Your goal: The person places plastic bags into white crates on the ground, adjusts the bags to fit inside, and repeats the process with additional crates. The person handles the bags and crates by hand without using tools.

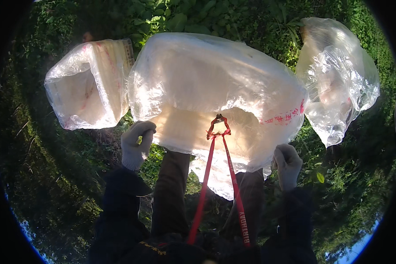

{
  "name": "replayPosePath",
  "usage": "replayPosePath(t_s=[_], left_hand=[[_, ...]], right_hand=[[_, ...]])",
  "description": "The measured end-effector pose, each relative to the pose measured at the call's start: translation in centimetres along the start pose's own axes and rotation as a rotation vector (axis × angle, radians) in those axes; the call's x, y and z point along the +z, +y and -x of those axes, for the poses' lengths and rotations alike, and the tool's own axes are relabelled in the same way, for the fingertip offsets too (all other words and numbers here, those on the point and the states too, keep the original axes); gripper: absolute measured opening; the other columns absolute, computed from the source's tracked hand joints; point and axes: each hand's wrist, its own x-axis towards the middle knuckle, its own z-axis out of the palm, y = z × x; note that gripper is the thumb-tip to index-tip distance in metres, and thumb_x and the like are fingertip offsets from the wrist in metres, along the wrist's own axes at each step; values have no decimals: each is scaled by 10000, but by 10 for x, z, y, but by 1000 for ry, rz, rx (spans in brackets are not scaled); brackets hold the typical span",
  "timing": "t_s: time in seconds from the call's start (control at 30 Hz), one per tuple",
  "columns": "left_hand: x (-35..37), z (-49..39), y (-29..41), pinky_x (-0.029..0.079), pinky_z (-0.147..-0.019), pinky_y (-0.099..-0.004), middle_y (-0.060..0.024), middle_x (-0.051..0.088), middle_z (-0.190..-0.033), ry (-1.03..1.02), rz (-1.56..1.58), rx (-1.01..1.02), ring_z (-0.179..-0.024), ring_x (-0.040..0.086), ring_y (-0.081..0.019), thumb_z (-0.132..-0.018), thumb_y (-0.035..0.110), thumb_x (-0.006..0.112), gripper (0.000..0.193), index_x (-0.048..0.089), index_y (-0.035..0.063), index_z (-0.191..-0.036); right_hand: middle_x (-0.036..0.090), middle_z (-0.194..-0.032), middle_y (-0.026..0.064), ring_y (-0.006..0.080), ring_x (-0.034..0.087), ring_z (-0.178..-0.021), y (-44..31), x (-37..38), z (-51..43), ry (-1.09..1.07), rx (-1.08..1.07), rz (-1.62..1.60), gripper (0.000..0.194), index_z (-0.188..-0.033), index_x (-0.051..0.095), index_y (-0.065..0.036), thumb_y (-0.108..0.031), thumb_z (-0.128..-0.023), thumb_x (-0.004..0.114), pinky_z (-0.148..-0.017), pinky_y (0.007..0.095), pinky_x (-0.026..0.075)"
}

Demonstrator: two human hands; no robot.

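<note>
A large clear plastic bag or liner (pixel 198 69) with red printing is spread over a container in front of me, its near side hanging down by my legs. My left hand (pixel 137 143), in a white glove, pinches the liner's near left edge. At the near right edge, my right hand (pixel 287 165), gloved too, has its fingers closed on the film. A small pair of red-handled snips or pliers (pixel 218 127) hangs on a red ribbon (pixel 206 181) in front of my body, above the liner.
A plastic crate (pixel 128 54) lined with clear film (pixel 77 95) stands on the left. Another piece of clear plastic film (pixel 336 76) covers something at the right. Leafy green plants (pixel 191 16) grow all around.
</note>
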Motion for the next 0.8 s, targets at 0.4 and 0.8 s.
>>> replayPosePath(t_s=[0.4, 0.8], left_hand=[[185, -244, -139, 436, -1018, -415, -183, 543, -1330, -204, -281, 88, -1208, 536, -356, -887, 339, 668, 626, 461, 81, -1419], [216, -154, -69, 451, -930, -457, -94, 540, -1253, -167, -820, 315, -1109, 543, -308, -786, 405, 733, 540, 610, 98, -1213]], right_hand=[[686, -1100, 228, 414, 681, -949, 89, 168, -230, -201, -31, 1339, 507, -1218, 623, -27, -440, -991, 437, -862, 534, 525], [689, -1133, 207, 412, 689, -962, 95, 161, -205, -155, -328, 1215, 537, -1300, 583, -50, -457, -998, 405, -858, 570, 529]])
